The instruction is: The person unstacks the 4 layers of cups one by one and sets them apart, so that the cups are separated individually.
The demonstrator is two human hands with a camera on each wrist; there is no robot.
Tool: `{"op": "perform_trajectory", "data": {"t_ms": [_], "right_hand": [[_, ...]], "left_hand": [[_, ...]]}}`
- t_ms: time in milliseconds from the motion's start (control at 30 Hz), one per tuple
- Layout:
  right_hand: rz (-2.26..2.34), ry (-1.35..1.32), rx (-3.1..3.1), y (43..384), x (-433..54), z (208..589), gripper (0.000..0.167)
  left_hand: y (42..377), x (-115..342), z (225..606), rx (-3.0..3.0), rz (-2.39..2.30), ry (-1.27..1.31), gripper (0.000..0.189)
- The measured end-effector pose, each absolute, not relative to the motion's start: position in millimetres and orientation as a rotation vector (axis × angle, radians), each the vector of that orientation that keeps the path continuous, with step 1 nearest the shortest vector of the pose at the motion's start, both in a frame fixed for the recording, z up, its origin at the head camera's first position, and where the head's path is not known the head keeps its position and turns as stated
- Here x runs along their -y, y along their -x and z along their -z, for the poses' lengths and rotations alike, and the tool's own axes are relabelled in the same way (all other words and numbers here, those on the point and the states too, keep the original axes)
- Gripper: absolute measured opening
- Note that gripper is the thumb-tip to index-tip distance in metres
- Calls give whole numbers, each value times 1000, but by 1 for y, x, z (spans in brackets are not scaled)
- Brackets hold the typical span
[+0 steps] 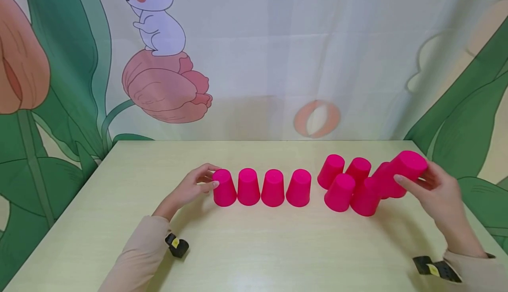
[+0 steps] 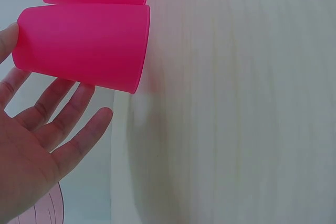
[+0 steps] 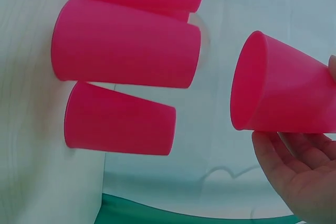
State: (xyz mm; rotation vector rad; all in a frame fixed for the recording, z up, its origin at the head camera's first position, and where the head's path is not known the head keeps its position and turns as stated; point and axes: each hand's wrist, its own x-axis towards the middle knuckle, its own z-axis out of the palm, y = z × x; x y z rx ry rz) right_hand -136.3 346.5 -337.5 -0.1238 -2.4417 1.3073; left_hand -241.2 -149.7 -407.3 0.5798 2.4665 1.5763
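Upside-down pink cups stand on the table in two groups. At the left end of a straight row, a pink cup is held by my left hand, thumb on its near side and fingers round the left. In the left wrist view this cup sits between thumb and fingertips, the little finger apart from it. My right hand grips another pink cup by its sides, raised above the right-hand group. In the right wrist view the raised cup has its open mouth facing the table.
Beside the held left cup stand three more cups in the row, the nearest a pink cup. The right-hand group has several cups, with a front pink cup nearest the row. A printed curtain hangs behind the table.
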Motion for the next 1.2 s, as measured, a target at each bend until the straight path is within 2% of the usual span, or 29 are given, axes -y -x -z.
{"op": "perform_trajectory", "data": {"t_ms": [367,567,767,900,1200], "right_hand": [[-1287,207,2439,140,-369,347,58],[-1218,295,2515,142,-376,355,68],[-1176,260,2577,145,-382,367,64],[-1129,251,2631,153,-394,386,61],[-1060,234,2782,189,-446,456,82]], "left_hand": [[242,150,407,-2467,-1574,-589,34],[241,149,406,-2465,-1576,-575,33],[241,149,406,-2460,-1578,-567,33],[241,149,407,-2461,-1580,-579,34],[241,149,407,-2462,-1578,-568,33]]}}
